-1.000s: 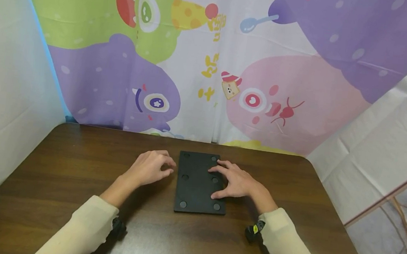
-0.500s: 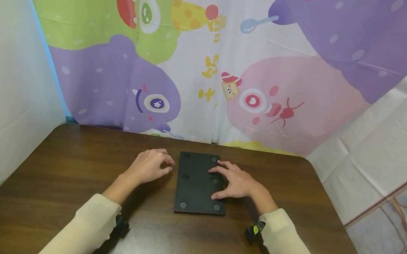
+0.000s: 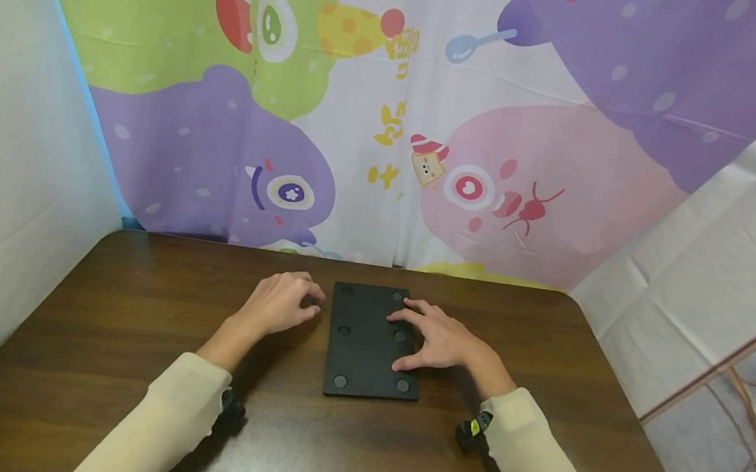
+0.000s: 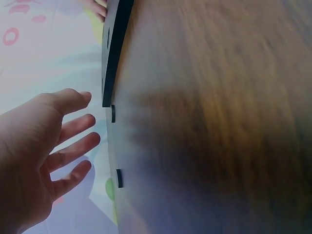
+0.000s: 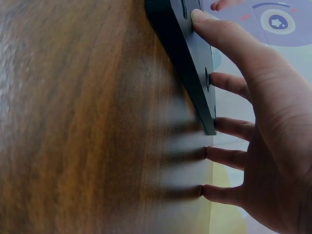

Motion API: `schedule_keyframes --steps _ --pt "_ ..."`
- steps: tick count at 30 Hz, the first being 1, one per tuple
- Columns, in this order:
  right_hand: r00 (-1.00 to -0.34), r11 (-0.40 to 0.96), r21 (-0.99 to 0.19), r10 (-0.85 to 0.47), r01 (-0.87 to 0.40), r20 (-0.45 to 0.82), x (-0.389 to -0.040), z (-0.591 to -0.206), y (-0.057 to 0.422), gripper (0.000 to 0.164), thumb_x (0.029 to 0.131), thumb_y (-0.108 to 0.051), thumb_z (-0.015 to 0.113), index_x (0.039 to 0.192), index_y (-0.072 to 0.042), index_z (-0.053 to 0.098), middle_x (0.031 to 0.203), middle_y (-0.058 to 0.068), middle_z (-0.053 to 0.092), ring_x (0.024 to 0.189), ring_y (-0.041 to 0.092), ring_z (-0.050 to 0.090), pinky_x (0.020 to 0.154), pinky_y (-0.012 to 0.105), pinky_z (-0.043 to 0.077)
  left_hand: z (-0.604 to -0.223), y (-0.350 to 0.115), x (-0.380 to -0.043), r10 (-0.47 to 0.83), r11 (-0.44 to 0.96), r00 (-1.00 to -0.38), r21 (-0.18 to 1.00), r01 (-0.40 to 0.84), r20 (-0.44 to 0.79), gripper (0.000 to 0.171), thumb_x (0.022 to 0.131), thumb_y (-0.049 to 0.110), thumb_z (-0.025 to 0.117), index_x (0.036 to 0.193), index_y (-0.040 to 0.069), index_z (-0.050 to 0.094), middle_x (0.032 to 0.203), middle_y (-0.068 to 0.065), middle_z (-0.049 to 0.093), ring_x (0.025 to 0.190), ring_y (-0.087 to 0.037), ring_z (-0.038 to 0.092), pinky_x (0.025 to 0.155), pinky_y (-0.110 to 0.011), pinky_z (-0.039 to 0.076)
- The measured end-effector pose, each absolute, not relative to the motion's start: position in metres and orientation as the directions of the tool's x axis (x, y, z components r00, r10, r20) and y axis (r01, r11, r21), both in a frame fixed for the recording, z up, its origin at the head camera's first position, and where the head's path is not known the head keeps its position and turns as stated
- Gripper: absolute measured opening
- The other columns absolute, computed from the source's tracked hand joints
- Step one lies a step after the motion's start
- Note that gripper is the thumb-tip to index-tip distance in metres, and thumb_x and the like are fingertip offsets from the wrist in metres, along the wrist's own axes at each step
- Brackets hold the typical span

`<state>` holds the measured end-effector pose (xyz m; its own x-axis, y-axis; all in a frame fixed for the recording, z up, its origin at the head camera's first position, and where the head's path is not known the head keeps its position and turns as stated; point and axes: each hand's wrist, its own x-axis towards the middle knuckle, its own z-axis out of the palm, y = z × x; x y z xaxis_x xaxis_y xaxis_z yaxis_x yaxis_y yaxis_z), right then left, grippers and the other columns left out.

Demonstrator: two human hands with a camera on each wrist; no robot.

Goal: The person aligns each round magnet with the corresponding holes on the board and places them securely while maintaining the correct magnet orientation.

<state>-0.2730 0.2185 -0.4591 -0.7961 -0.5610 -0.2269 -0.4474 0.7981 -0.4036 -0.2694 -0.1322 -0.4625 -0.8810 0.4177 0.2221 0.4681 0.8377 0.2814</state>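
Note:
A flat black rectangular board lies on the brown table, with several dark round spots along its two long sides. My right hand rests over its right edge, fingers spread. In the right wrist view the thumb and forefinger touch the board's face, while two other fingertips reach down to the wood beyond its corner. To the left of the board, my left hand hovers above the table with fingers loosely bent and nothing in them. The left wrist view shows a gap between those fingers and the board.
The wooden table ends at a cartoon-printed curtain, with white cloth panels at both sides. Two small dark pieces show near the table's far edge in the left wrist view.
My left hand has drifted slightly forward, its forearm shifting a little to the right. The right hand and the board have stayed in place.

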Motion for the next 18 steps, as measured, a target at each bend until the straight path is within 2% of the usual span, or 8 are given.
schedule_keyframes --steps 7,14,18 --pt "-0.796 0.799 -0.400 -0.561 -0.450 -0.225 -0.274 -0.459 0.218 0.088 0.089 -0.062 0.089 0.164 -0.033 0.055 0.187 0.014 0.030 0.170 0.046 0.033 0.127 0.082 0.038 -0.462 -0.129 -0.270 0.420 0.847 -0.883 0.259 0.464 0.209 0.025 0.103 0.023 0.082 0.127 0.015 0.086 0.133 -0.008 0.082 0.110 -0.033 0.081 0.089 -0.051 0.068" --pt "-0.796 0.799 -0.401 -0.561 -0.448 -0.228 -0.274 -0.460 0.218 0.088 0.089 -0.062 0.089 0.164 -0.033 0.055 0.187 0.013 0.030 0.171 0.045 0.033 0.127 0.081 0.039 -0.474 -0.132 -0.280 0.421 0.849 -0.883 0.252 0.464 0.206 0.034 0.102 0.024 0.083 0.134 0.015 0.083 0.134 -0.011 0.081 0.114 -0.037 0.080 0.091 -0.054 0.068" --pt "-0.796 0.800 -0.396 -0.561 -0.451 -0.228 -0.273 -0.459 0.218 0.087 0.089 -0.062 0.089 0.164 -0.033 0.055 0.187 0.013 0.030 0.170 0.045 0.034 0.126 0.081 0.040 -0.508 -0.143 -0.307 0.415 0.854 -0.885 0.244 0.459 0.213 0.034 0.101 0.034 0.084 0.133 0.023 0.084 0.135 -0.005 0.081 0.117 -0.034 0.080 0.092 -0.057 0.067"
